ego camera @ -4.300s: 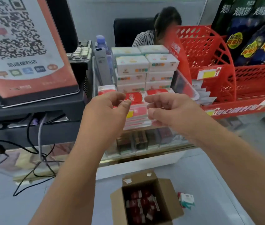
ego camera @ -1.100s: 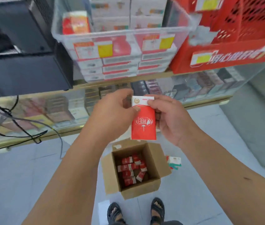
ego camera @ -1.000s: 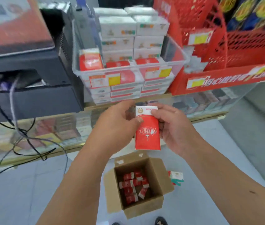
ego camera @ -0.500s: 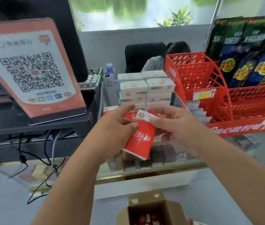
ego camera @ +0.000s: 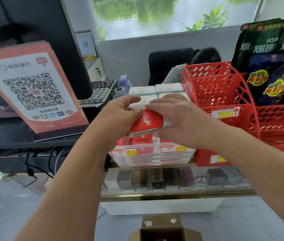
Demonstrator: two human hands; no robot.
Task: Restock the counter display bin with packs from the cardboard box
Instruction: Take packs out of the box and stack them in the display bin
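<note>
Glass counter (ego camera: 172,196) spans mid-frame. QR sign (ego camera: 33,91) stands at upper left, red basket rack (ego camera: 221,94) at right. Clear display bin (ego camera: 155,147) sits on the counter at centre. Cardboard box (ego camera: 162,230) lies open on the floor (ego camera: 7,206), bottom centre. Left hand (ego camera: 118,115) and right hand (ego camera: 177,122), fingers curled, pinch one red pack (ego camera: 146,122) just above the bin
</note>
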